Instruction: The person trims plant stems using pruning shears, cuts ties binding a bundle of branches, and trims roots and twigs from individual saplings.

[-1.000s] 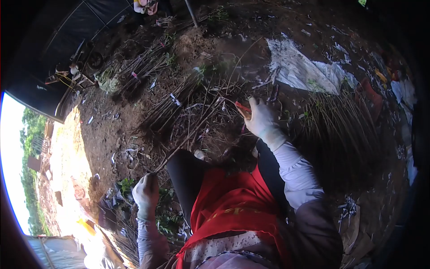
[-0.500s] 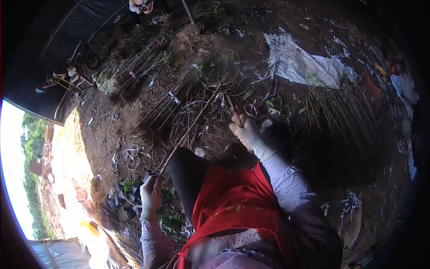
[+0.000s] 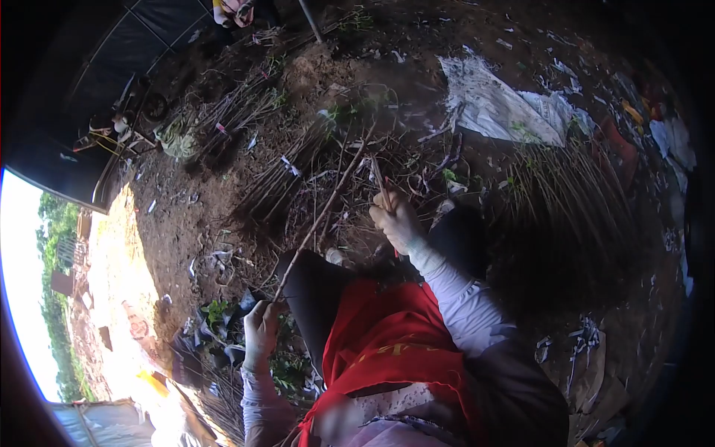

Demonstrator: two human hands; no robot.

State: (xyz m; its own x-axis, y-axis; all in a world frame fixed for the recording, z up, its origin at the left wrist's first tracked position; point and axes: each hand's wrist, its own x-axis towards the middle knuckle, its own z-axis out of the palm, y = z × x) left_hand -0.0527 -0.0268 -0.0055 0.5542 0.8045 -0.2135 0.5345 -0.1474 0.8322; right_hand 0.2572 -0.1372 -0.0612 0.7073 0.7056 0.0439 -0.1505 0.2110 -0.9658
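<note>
My left hand [image 3: 261, 331], in a pale glove, is closed around the lower end of a long thin woody stem [image 3: 320, 216]. The stem slants up and away to the right, over my left knee. In front of my right knee, my gloved right hand [image 3: 398, 221] is closed on a slim, pointed tool with small red parts [image 3: 380, 176]. Its exact kind is not clear. The tool's tip stands just right of the stem, apparently apart from it. Under both lies a litter of cut twigs [image 3: 350, 205].
Bundled stems [image 3: 279, 175] lie ahead, more bundles [image 3: 231, 112] farther left. A large bundle of rooted-looking stems [image 3: 570, 186] lies right, beside a white woven sack [image 3: 499, 104]. Leafy cuttings [image 3: 216, 313] are by my left hand. A metal pole [image 3: 311, 21] and another person [image 3: 234, 11] are far ahead.
My left hand has shifted slightly right and toward me with the stem. My right hand has moved a little left and toward me, bringing the tool nearer the stem.
</note>
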